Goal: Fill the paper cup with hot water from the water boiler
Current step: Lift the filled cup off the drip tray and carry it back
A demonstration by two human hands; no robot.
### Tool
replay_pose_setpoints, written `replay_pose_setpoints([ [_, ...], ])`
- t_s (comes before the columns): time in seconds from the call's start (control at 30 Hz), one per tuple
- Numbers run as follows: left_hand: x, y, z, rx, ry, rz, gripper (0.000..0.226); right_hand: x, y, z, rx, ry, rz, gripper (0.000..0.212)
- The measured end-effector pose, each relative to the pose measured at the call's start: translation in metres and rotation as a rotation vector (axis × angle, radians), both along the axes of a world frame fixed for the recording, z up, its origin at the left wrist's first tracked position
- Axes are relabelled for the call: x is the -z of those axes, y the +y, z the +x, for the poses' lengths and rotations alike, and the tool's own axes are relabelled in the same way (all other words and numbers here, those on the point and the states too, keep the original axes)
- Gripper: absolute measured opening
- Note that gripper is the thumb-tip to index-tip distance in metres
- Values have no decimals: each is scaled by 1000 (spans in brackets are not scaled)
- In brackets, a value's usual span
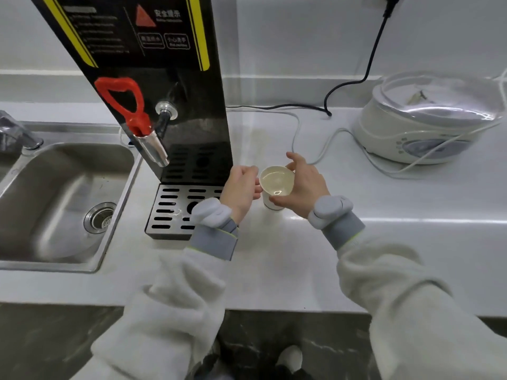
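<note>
the paper cup [276, 182] is standing upright on the counter [411, 204], right of the water boiler [153, 86]. right hand [304, 185] fingers are wrapping its far side; left hand [241, 187] fingers are curling loosely, touching the near rim.

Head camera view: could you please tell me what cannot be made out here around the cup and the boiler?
- Paper cup: its lower wall is hidden by the right hand and left hand; whether it holds water is unclear from glare.
- Water boiler: the top is cut off by the frame edge; the label text is blurred.
- Sink tap: cut off at the left edge.
</note>
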State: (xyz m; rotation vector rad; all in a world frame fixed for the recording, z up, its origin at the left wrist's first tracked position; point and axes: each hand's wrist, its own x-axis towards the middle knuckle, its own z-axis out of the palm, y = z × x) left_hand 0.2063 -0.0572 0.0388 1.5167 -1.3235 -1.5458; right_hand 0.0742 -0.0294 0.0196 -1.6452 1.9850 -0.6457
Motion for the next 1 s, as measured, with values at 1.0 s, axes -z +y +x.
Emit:
replay_pose_setpoints([
  [1.0,37,-84,-70,-35,-144,21,16,39,-89,-47,36,52,39,89],
])
